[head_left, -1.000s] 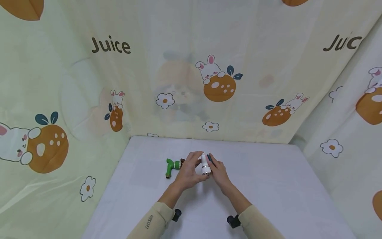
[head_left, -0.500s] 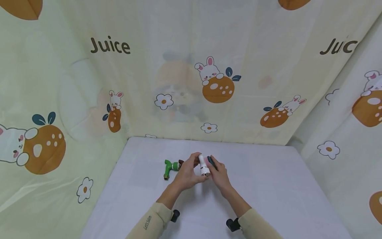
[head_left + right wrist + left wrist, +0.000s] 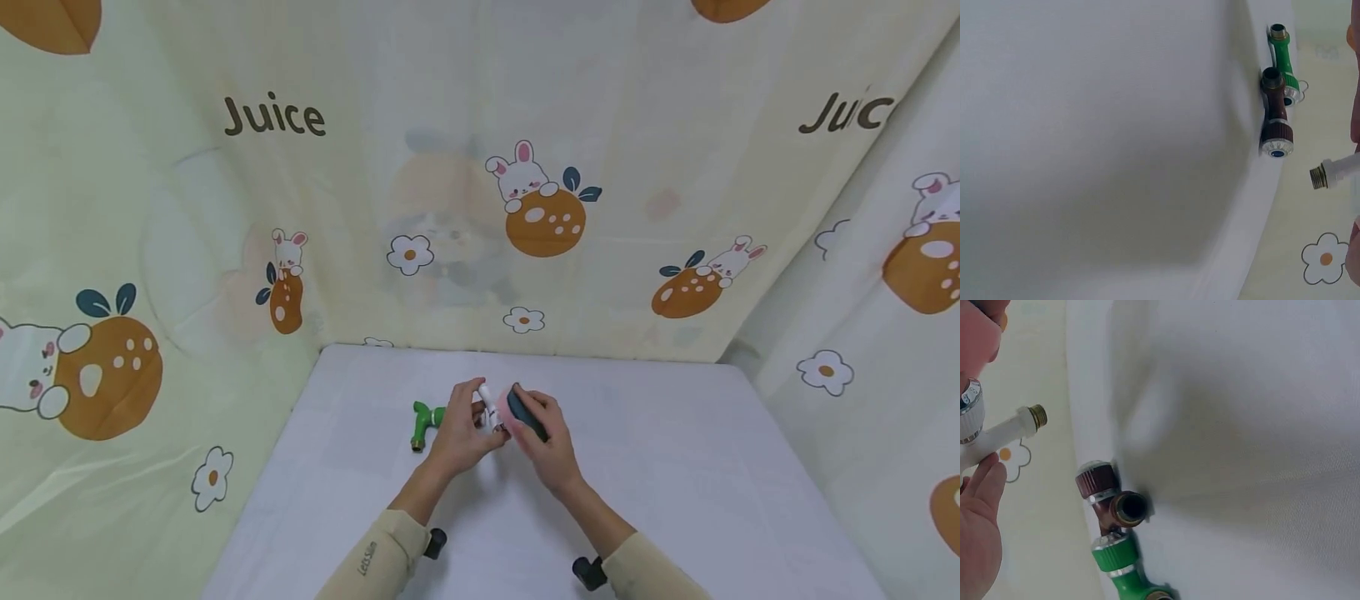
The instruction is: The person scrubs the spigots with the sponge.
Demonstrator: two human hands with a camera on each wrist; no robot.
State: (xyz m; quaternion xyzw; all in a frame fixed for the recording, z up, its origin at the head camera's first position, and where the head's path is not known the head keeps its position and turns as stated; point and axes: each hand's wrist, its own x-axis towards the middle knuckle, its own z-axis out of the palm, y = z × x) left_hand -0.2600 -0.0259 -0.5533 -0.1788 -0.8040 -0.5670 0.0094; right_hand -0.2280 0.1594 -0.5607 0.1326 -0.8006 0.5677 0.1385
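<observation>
Between both hands is a white tap (image 3: 489, 404) with a silver ring; its brass threaded end shows in both wrist views. My left hand (image 3: 459, 433) grips this white tap (image 3: 1004, 434) along its body. My right hand (image 3: 553, 442) holds a sponge (image 3: 527, 415), pink on one side and dark teal on the other, its pink side against or very close to the tap. A green tap (image 3: 422, 423) lies on the table left of my left hand. Beside it lies a brown tap (image 3: 1099, 494), mostly hidden behind that hand in the head view.
The table (image 3: 652, 483) has a plain white cover. Its far edge meets a hanging cream curtain (image 3: 450, 308) printed with rabbits, oranges and flowers, which also hangs on both sides.
The white tap has tilted and shifted slightly left with my left hand. My right hand has turned, so more of the sponge's dark side shows.
</observation>
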